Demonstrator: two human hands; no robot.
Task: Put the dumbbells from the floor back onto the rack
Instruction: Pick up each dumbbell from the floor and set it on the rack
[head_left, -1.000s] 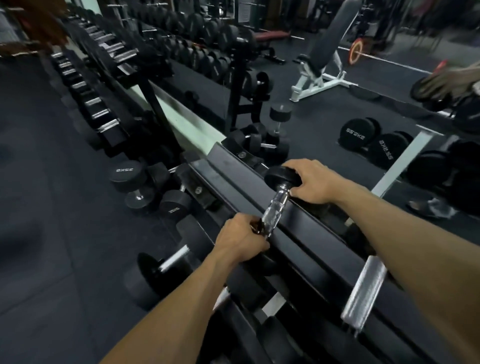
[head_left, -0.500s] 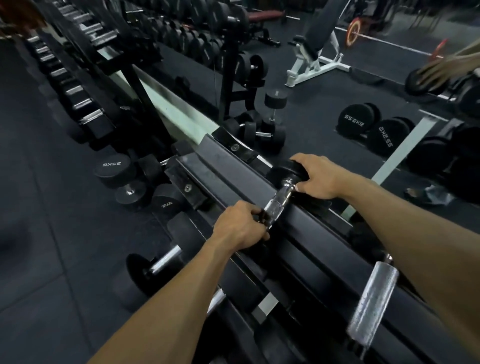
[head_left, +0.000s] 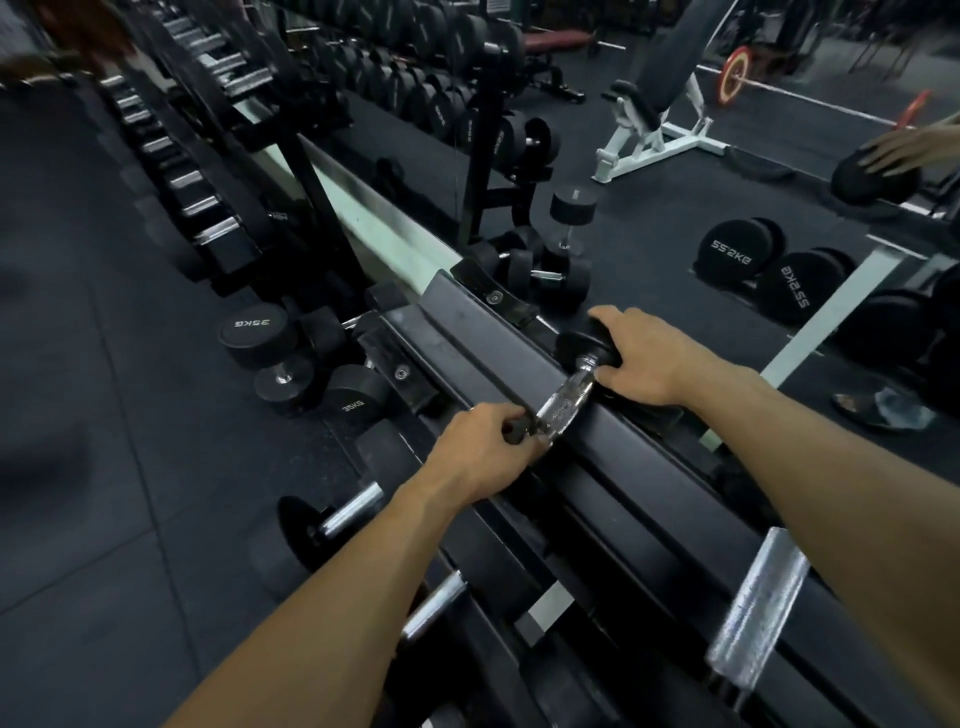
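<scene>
The small dumbbell (head_left: 566, 397) lies across the top rail of the rack (head_left: 467, 332). The left hand (head_left: 480, 452) curls round its near end & the right hand (head_left: 641, 358) cups the far black end. It looks like the setting-down step. Next they prob. need to settle it w/o rolling, then let go.
</scene>
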